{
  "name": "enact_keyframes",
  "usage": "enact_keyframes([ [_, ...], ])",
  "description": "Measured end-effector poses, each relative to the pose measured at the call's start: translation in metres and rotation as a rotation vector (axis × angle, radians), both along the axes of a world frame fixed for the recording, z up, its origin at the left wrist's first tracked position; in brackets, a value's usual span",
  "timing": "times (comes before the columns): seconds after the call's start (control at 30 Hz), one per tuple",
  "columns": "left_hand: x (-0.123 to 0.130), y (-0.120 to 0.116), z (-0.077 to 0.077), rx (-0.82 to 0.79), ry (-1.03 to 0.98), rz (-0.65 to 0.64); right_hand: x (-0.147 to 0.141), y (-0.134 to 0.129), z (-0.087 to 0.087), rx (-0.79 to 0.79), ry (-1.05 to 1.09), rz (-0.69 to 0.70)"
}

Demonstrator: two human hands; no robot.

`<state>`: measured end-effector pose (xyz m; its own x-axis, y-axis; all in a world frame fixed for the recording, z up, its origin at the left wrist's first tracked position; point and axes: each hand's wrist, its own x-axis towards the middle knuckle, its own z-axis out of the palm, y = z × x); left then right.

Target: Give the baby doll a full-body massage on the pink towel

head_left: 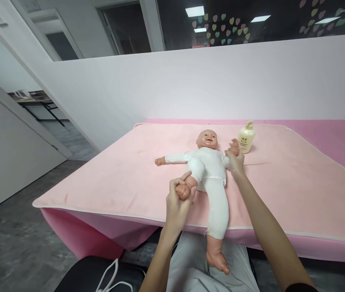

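A baby doll (213,164) with a white cloth body lies on its back on the pink mat (114,174), its head toward the wall. My left hand (177,202) is closed around the doll's bent leg at the ankle, the foot pointing toward me. Up by the doll's shoulder, my right hand (236,162) grips its other arm near the wrist, with the doll's small hand raised above my fingers. The doll's straight leg hangs past the table edge over my lap. Its free arm stretches out to the left.
A pale yellow pump bottle (246,138) stands just right of the doll's raised hand. Behind the table rises a white wall (175,89) with dark glass above. A black chair (99,275) with a white cable (111,273) is at lower left.
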<state>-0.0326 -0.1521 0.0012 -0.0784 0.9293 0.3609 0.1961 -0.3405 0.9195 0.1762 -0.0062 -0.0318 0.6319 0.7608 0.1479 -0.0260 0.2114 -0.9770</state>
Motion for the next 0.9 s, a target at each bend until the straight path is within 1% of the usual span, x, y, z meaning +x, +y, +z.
enact_keyframes([
  [0.07, 0.000, -0.023, 0.004, 0.040, -0.009, 0.008, 0.020, 0.011, -0.007, -0.044, 0.284, -0.140],
  [0.13, -0.001, -0.037, 0.004, 0.117, 0.026, 0.024, 0.037, 0.017, -0.012, -0.055, 0.425, -0.230],
  [0.17, -0.001, -0.039, 0.003, 0.136, 0.041, 0.027, 0.042, 0.019, -0.014, -0.049, 0.461, -0.255],
  [0.23, 0.001, -0.030, -0.002, 0.134, 0.058, 0.051, 0.045, 0.020, -0.014, -0.050, 0.499, -0.279],
  [0.3, 0.005, -0.009, -0.009, 0.119, 0.062, 0.126, 0.038, 0.018, -0.011, -0.090, 0.486, -0.274],
  [0.37, 0.010, 0.017, -0.015, 0.127, 0.087, 0.202, 0.023, 0.013, -0.006, -0.074, 0.367, -0.212],
  [0.4, 0.012, 0.028, -0.017, 0.126, 0.103, 0.219, 0.014, 0.009, -0.004, -0.030, 0.256, -0.148],
  [0.47, 0.014, 0.045, -0.019, 0.115, 0.131, 0.217, -0.003, -0.001, 0.001, 0.069, -0.072, 0.020],
  [0.53, 0.015, 0.052, -0.020, 0.102, 0.149, 0.203, -0.018, -0.011, 0.004, 0.115, -0.447, 0.208],
  [0.57, 0.014, 0.053, -0.020, 0.097, 0.154, 0.201, -0.023, -0.015, 0.005, 0.121, -0.580, 0.271],
  [0.6, 0.013, 0.052, -0.020, 0.089, 0.157, 0.201, -0.026, -0.017, 0.006, 0.117, -0.651, 0.310],
  [0.63, 0.012, 0.049, -0.021, 0.082, 0.158, 0.203, -0.028, -0.018, 0.006, 0.108, -0.649, 0.320],
  [0.67, 0.010, 0.046, -0.022, 0.077, 0.154, 0.206, -0.027, -0.016, 0.007, 0.093, -0.582, 0.304],
  [0.7, 0.008, 0.041, -0.024, 0.078, 0.147, 0.205, -0.024, -0.014, 0.007, 0.077, -0.466, 0.268],
  [0.77, 0.004, 0.027, -0.026, 0.109, 0.131, 0.205, -0.014, -0.006, 0.006, 0.053, -0.172, 0.163],
  [0.83, -0.002, 0.008, -0.028, 0.173, 0.137, 0.226, 0.001, 0.003, 0.003, 0.030, 0.090, 0.039],
  [0.9, -0.009, -0.015, -0.028, 0.230, 0.188, 0.268, 0.017, 0.009, -0.002, -0.020, 0.237, -0.072],
])
